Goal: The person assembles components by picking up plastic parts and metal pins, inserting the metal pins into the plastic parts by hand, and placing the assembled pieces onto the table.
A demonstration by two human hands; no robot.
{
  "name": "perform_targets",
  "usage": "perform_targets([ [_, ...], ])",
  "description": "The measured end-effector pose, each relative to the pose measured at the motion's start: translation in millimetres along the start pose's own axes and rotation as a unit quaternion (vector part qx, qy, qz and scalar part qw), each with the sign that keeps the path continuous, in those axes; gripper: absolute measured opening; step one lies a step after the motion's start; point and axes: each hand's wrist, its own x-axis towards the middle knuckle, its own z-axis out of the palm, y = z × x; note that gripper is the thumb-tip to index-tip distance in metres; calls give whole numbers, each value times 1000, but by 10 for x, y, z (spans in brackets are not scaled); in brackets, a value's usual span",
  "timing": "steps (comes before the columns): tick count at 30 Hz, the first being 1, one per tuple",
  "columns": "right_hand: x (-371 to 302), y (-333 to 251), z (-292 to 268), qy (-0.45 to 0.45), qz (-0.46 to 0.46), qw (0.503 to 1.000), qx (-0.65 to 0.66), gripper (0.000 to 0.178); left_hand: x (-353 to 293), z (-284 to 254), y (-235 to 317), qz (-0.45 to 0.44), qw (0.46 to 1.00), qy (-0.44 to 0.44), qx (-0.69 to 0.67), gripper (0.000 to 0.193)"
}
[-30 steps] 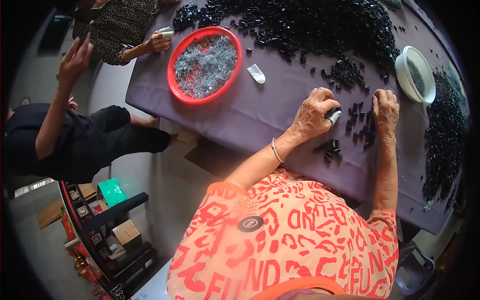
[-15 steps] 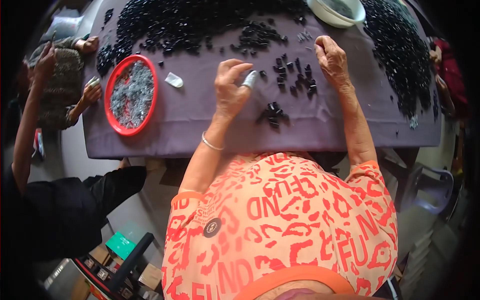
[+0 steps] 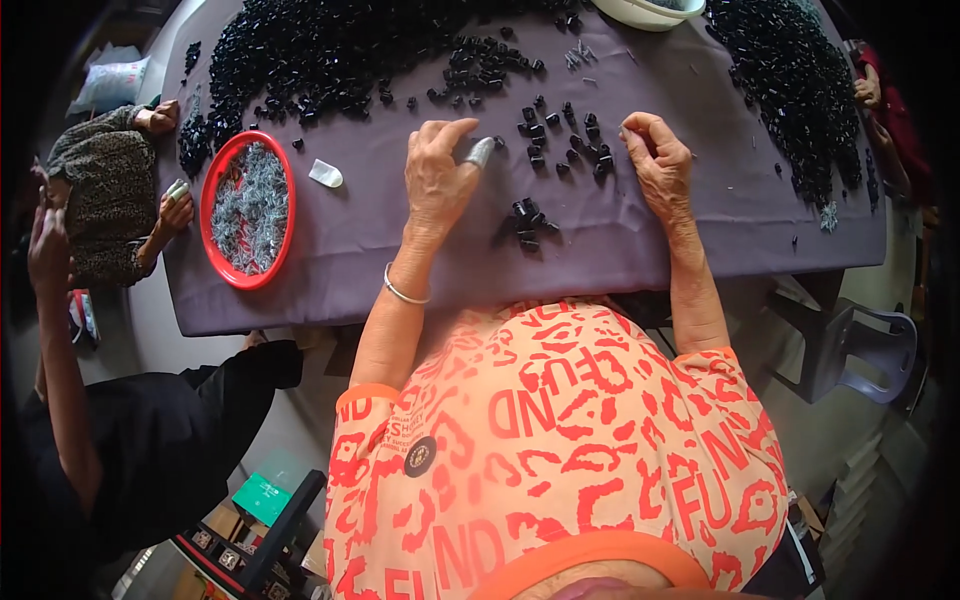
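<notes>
My left hand (image 3: 438, 180) hovers over the purple cloth, its thumb covered by a white finger cot (image 3: 480, 152). Thumb and index finger stand apart with nothing seen between them, beside a single black piece (image 3: 499, 143). Across a loose cluster of small black plastic pieces (image 3: 571, 156), my right hand (image 3: 657, 170) has thumb and fingertips drawn together; anything in them is too small to make out. A smaller heap of black pieces (image 3: 527, 222) lies nearer to me, between my forearms. Thin grey pins (image 3: 578, 56) are scattered beyond the cluster.
A red tray (image 3: 207, 190) of clear-grey small parts stands at left, near a loose white finger cot (image 3: 326, 173). Large black piles (image 3: 330, 60) cover the far side and right (image 3: 800, 110). A pale basin (image 3: 650, 14) is at the back. Other people sit left and right.
My right hand has come nearer to me, away from the grey pins to the side of the black cluster. My left hand keeps about the same pose. The whole view has shifted slightly.
</notes>
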Motion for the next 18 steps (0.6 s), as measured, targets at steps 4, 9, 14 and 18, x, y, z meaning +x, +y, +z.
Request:
perform_targets([
  [4,-46,37,28,29,-54,997,-40,9,-9,1,-89,-14,1000,3,-12,30],
  [9,-61,8,46,50,-30,998,-15,9,-29,-25,-97,-7,1000,1,-24,31],
  [14,-65,0,34,42,-56,997,-34,9,0,-31,-94,9,1000,-21,-12,25],
  [18,-68,8,44,49,-60,996,-34,9,19,-48,-56,-1,999,-33,15,20],
])
